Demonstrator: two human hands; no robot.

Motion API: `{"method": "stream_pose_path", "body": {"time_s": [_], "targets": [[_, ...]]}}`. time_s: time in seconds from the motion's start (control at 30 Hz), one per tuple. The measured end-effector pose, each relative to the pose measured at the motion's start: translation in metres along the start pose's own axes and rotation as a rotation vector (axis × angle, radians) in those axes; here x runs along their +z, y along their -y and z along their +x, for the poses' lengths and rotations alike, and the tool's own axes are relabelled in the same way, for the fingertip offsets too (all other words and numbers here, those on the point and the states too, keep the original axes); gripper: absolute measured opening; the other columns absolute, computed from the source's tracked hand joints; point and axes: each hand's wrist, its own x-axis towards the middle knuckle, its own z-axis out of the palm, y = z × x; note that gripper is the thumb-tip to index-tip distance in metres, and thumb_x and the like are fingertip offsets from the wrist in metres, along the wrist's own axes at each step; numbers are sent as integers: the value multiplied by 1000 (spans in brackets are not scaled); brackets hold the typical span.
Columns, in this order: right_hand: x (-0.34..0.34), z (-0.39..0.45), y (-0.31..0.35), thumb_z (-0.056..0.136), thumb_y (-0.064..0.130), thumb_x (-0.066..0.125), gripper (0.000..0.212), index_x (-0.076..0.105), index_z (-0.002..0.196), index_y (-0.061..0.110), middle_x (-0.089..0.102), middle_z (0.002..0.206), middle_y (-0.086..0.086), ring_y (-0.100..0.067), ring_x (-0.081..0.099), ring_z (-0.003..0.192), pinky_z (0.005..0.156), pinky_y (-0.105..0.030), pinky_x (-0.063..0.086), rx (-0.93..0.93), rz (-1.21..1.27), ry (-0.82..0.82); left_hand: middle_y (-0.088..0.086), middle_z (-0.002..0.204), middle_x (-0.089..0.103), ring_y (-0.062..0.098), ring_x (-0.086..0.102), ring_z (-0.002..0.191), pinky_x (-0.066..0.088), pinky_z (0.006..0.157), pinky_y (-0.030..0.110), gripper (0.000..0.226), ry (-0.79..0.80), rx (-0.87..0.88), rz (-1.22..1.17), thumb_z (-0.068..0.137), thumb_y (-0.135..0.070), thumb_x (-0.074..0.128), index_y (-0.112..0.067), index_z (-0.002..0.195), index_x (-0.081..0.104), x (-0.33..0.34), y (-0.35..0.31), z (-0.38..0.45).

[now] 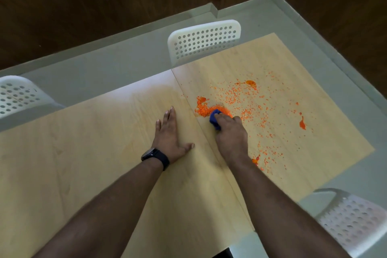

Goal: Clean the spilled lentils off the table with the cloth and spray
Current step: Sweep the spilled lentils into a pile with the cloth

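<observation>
Two hands working: my right hand grips the blue cloth against orange lentils; left hand lies flat, fingers spread, on the table

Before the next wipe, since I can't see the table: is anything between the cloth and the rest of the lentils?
Nothing visible. The right hand grips the blue cloth against a lentil pile; the scattered lentils lie on bare table beyond. The left hand lies flat, off to the side.

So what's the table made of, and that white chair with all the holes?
The table looks like pale wood or a wood-look laminate: faint grain lines and a smooth, slightly shiny top. The white chair seems to be moulded plastic, judging by its rounded edges, even round holes and smooth matte surface, though painted metal can't be ruled out.
</observation>
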Motion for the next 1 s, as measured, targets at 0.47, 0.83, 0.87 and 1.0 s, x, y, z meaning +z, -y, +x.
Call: {"method": "stream_pose_path", "body": {"time_s": [0.47, 0.83, 0.87, 1.0], "targets": [[12, 49, 40, 97, 16, 54, 46, 61, 141, 23, 61, 146, 6, -26, 48, 117, 86, -37, 49, -245, 16, 120, -1, 174, -5, 18, -1, 161, -5, 128, 34, 142, 1, -22, 18, 72, -62, 84, -18, 164, -15, -13, 0, 53], [9, 53, 38, 87, 3, 59, 57, 64, 142, 18, 65, 142, 3, -26, 52, 112, 91, -39, 53, -150, 132, -9, -2, 174, -5, 16, -2, 160, -4, 129, 36, 144, -35, -45, -9, 69, -61, 86, -21, 164, -15, -27, 3, 79], [13, 52, 45, 88, 5, 61, 56, 64, 142, 19, 65, 142, 4, -25, 52, 111, 88, -39, 54, -213, 121, 36, -2, 174, -5, 16, -2, 160, -4, 129, 35, 143, -35, -40, -10, 69, -60, 86, -21, 164, -14, -29, 5, 83], [21, 66, 64, 91, 15, 65, 52, 61, 143, 23, 63, 143, 7, -25, 49, 114, 82, -39, 55, -322, 54, 134, -2, 175, -6, 15, -4, 160, -5, 128, 34, 144, -9, -28, -17, 67, -56, 86, -24, 164, -15, -37, 11, 92]]}}
